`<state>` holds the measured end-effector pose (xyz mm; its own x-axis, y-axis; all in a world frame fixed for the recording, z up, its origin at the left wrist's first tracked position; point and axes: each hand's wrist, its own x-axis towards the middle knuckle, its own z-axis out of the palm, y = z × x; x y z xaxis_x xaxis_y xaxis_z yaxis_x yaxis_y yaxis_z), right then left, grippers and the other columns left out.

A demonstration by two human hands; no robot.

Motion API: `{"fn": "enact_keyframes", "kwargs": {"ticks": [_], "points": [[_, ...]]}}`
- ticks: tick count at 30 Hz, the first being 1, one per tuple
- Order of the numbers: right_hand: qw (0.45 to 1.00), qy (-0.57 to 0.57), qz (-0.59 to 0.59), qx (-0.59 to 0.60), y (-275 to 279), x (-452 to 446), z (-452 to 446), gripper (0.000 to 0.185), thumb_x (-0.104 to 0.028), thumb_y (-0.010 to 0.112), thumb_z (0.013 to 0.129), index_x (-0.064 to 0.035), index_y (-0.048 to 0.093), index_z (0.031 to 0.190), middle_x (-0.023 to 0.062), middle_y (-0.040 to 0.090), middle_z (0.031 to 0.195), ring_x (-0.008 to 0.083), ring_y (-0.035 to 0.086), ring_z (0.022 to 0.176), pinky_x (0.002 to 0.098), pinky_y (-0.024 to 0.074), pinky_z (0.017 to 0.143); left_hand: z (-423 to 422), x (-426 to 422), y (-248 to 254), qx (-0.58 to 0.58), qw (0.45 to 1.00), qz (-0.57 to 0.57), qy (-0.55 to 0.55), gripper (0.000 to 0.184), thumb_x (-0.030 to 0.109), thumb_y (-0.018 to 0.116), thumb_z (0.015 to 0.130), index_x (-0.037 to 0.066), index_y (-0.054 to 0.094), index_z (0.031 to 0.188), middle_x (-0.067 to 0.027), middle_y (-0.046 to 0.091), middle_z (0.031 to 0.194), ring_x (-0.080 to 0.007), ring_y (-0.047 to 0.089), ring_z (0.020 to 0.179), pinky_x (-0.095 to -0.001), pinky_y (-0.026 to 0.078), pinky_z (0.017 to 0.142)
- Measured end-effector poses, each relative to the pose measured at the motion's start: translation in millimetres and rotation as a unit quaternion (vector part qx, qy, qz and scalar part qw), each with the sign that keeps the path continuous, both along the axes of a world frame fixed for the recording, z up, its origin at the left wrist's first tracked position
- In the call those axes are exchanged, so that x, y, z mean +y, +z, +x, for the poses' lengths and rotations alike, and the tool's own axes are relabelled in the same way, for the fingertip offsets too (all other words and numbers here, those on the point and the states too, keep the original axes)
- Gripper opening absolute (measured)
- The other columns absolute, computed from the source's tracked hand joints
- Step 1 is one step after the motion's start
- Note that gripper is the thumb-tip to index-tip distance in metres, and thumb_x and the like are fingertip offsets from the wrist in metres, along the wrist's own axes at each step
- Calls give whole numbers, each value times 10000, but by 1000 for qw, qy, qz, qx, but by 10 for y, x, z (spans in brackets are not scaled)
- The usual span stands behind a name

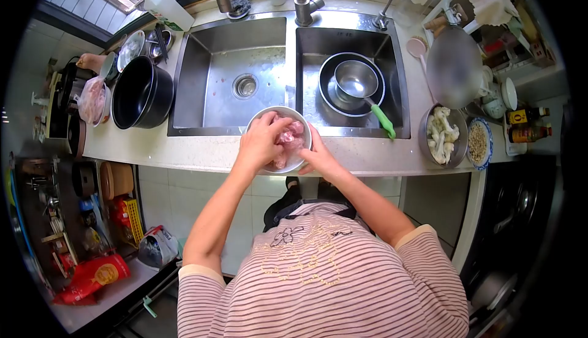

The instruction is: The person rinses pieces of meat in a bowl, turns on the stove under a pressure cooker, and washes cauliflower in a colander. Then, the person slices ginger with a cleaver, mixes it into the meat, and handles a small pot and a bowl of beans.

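Note:
A white bowl of raw pink meat pieces is at the counter's front edge, before the sink's divider. My left hand reaches over the bowl's left rim, fingers curled down onto the meat; their tips are partly hidden among the pieces. On the right side, my right hand grips the bowl's rim, and part of its grasp underneath is out of sight.
Behind the bowl is a double steel sink; its right basin holds a black pan and a green-handled ladle-like pot. A black pot stands left. Cauliflower in a steel bowl and a patterned bowl sit right.

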<state>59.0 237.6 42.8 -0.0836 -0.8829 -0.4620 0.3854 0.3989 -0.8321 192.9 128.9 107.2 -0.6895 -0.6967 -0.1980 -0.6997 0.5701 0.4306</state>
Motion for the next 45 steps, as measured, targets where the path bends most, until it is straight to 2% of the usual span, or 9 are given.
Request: {"fn": "enact_keyframes", "kwargs": {"ticks": [6, 9, 14, 18, 25, 36, 40, 42, 45], "points": [[995, -62, -5, -78, -43, -83, 46, 749, 4, 487, 701, -114, 220, 1391, 131, 480, 1214, 283, 601, 953, 384, 589, 561, 156, -20, -387, 202, 973, 81, 81, 517, 211, 683, 736, 202, 552, 1236, -135, 420, 1357, -340, 431, 1189, -391, 349, 1010], [994, -65, 24, -86, 32, -171, 0, 737, 31, 479, 668, -117, 288, 1364, 130, 495, 1188, 291, 609, 924, 390, 590, 554, 46, 92, -550, 133, 987, -19, 84, 465, 301, 642, 784, 201, 561, 1231, -133, 408, 1366, -336, 388, 1221, -423, 326, 1012], [993, -66, 41, -84, 151, -321, -32, 792, 41, 477, 628, -143, 281, 1373, 151, 523, 1140, 294, 632, 840, 393, 576, 510, -149, 149, -498, 130, 972, 23, 194, 466, 450, 596, 784, 254, 581, 1206, -114, 376, 1365, -371, 331, 1236, -522, 301, 990], [990, -79, 54, -107, 184, -514, -36, 906, 26, 482, 612, -179, 148, 1429, 172, 522, 1158, 290, 635, 845, 402, 559, 510, -271, -8, -363, 150, 969, 48, 189, 473, 457, 585, 787, 242, 580, 1208, -135, 387, 1349, -373, 361, 1206, -529, 317, 970], [991, -129, 17, -18, 406, -941, 133, 881, 17, 483, 591, -170, 209, 1407, 155, 483, 1213, 283, 620, 897, 383, 584, 539, -200, -557, -422, 228, 958, 66, 160, 472, 476, 574, 801, 240, 570, 1211, -156, 424, 1296, -377, 407, 1163, -511, 329, 958], [982, -150, -13, 115, 444, -1433, 409, 808, -4, 493, 629, -109, 248, 1391, 144, 493, 1163, 215, 608, 864, 279, 553, 462, 25, -1089, -501, 333, 916, 170, 145, 446, 366, 553, 869, 89, 537, 1218, -186, 453, 1226, -326, 429, 1137, -400, 330, 980], [974, -116, -2, 197, 553, -1562, 488, 780, -38, 516, 632, -98, 295, 1378, 143, 495, 1168, 239, 591, 916, 297, 550, 598, 94, -1210, -426, 395, 877, 232, 146, 431, 310, 544, 882, 50, 513, 1223, -166, 428, 1237, -280, 426, 1154, -369, 327, 999], [960, -104, -22, 259, 517, -1625, 497, 773, -66, 537, 628, -108, 323, 1370, 153, 497, 1174, 272, 578, 962, 328, 536, 718, -9, -1181, -729, 518, 793, 220, 232, 373, 254, 560, 862, 32, 537, 1162, -170, 484, 1163, -292, 486, 1067, -359, 374, 950], [927, -66, 5, 369, 606, -1706, 549, 773, -110, 569, 619, -138, 354, 1361, 177, 493, 1176, 325, 544, 1023, 358, 466, 849, 14, -1203, -819, 549, 759, 243, 251, 377, 247, 541, 872, 26, 523, 1177, -159, 477, 1172, -283, 473, 1085, -359, 356, 970]]}}
